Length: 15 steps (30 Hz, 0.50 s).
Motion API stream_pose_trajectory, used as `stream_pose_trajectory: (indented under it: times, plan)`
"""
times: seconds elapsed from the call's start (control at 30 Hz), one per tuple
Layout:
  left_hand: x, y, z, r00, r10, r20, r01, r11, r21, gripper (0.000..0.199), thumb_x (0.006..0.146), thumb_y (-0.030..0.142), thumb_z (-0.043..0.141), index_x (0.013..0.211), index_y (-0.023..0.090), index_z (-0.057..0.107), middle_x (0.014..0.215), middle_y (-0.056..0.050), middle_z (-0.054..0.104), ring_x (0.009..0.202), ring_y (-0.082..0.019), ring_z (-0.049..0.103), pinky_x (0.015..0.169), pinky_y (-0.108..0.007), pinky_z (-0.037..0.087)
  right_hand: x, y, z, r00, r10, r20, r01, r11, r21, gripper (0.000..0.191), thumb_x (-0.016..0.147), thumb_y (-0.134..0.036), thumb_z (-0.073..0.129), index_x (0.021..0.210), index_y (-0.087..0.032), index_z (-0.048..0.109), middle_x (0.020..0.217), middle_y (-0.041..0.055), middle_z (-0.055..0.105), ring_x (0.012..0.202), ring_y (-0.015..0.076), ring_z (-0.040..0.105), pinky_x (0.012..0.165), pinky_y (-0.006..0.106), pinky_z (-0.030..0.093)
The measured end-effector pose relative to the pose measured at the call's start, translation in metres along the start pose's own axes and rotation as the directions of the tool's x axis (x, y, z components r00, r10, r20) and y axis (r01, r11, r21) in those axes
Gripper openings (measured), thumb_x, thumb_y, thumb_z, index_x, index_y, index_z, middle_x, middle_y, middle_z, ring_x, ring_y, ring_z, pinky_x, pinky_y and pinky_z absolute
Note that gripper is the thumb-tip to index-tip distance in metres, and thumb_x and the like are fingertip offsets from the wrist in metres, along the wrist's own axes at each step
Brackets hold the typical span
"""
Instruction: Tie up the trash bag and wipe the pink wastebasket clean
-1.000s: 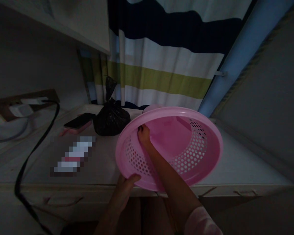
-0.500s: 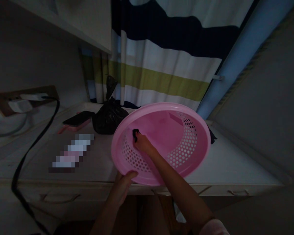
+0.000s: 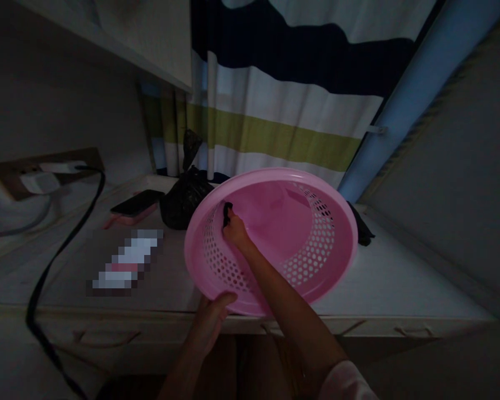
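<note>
A pink plastic basket (image 3: 295,175) with round holes in its wall is tipped on the desk, its mouth facing me. My left hand (image 3: 214,316) grips the near rim at the lower left, thumb over the edge and the other fingers hidden beneath. Inside the basket, my right hand (image 3: 235,228) is closed on a small black cloth (image 3: 227,213) and presses it to the left inner wall. Behind the basket's right side a piece of dark material (image 3: 362,226) sticks out.
On the white desk (image 3: 404,278), a knotted black plastic bag (image 3: 183,200) stands left of the basket. A phone (image 3: 137,203) lies on a pink object, with a blurred-out item (image 3: 127,261) nearer me. A black cable (image 3: 60,250) hangs from the wall sockets (image 3: 41,180). Curtains (image 3: 283,116) hang behind.
My right hand has moved slightly up and left along the inner wall with the black cloth. The basket has tilted a little; my left hand keeps its grip on the rim.
</note>
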<state>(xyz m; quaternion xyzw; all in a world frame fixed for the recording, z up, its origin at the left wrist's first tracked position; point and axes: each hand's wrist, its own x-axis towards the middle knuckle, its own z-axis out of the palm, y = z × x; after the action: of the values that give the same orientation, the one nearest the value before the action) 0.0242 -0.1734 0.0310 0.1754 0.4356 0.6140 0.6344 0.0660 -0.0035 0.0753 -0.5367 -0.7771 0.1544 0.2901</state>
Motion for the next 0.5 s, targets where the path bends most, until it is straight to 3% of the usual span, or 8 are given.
stream_pose_trajectory:
  times: [0.13,0.27,0.5]
  plan:
    - [0.001,-0.005,-0.002,1.0,0.018,-0.021,-0.017,0.999,0.031,0.052,0.056,0.01,0.062,0.106,0.021,0.054,0.095,-0.005,0.067,0.088,-0.021,0.063,0.08,-0.034,0.049,-0.006,0.025,-0.001,0.996,0.047,0.078,-0.034,0.986,-0.161,0.043,0.079,-0.005,0.037,0.121,-0.004,0.048,0.124,0.0177,0.051,0.113,0.0198,0.051,0.096,0.029,0.038]
    - [0.003,-0.01,-0.002,0.993,0.104,-0.047,-0.101,0.993,0.063,0.051,0.055,0.012,0.064,0.104,0.021,0.056,0.105,-0.005,0.064,0.101,-0.022,0.058,0.086,-0.033,0.045,-0.023,0.043,-0.007,0.991,0.085,0.102,-0.056,0.963,-0.265,0.036,0.086,-0.013,0.035,0.115,0.001,0.052,0.124,0.0238,0.049,0.118,0.0238,0.046,0.098,0.034,0.035]
    - [0.008,-0.021,-0.006,0.974,0.196,-0.117,-0.172,0.968,0.185,0.049,0.055,0.018,0.067,0.103,0.019,0.057,0.11,-0.007,0.061,0.107,-0.024,0.053,0.092,-0.037,0.041,-0.059,0.038,-0.025,0.977,-0.005,0.212,0.077,0.94,-0.333,0.043,0.086,-0.017,0.038,0.127,-0.003,0.043,0.134,0.0186,0.04,0.124,0.0204,0.039,0.1,0.031,0.033]
